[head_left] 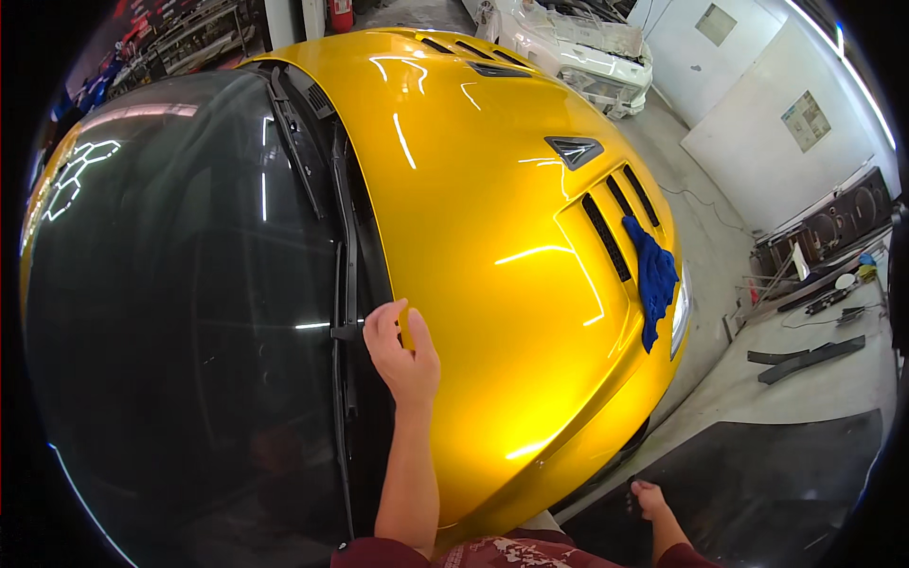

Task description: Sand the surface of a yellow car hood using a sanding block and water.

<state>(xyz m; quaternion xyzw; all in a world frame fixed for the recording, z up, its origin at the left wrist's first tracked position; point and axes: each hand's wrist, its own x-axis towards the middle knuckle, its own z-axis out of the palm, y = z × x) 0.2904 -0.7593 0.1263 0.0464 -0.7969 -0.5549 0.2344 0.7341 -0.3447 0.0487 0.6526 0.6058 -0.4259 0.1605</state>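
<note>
My left hand [405, 362] is over the rear edge of a glossy yellow car hood [473, 189], beside the windshield wipers [347, 284]. Its fingers are bent and the thumb stands apart, with nothing seen between them. Whether the fingertips touch the hood edge I cannot tell. Low on the right, my right hand [649, 499] is closed, in front of a large dark sheet [757, 473]. Something small and dark shows at its fingers, too unclear to name. A crumpled blue cloth [653, 279] lies on the hood's front, next to the black vents [606, 237].
The dark windshield [189, 312] fills the left side. Beyond the hood stands a white car [578, 52] with its front covered in film. Black trim strips [810, 360] lie on the right, near a dark panel [833, 222] against the white wall. A red extinguisher [341, 14] stands far back.
</note>
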